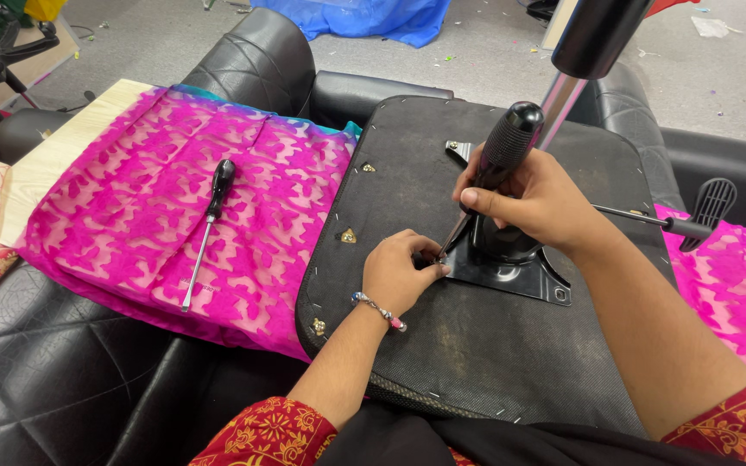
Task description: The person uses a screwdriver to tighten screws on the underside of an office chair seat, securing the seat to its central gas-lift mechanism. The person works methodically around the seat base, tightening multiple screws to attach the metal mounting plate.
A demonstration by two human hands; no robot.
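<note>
Now the right hand (535, 200) grips a black-handled screwdriver (498, 164), shaft slanting down-left to the mounting plate's (511, 274) near-left corner, where the left hand (401, 272) pinches closed around the tip on the upturned chair seat (468, 345).

I see a matt black fabric seat underside (485, 345) bearing a glossy black metal plate (520, 272). My screwdriver (498, 164) has a ribbed, rubbery handle. Beside it lie sheer pink patterned cloth (148, 198), quilted black leatherette (36, 371) and pale wood (53, 151).
</note>
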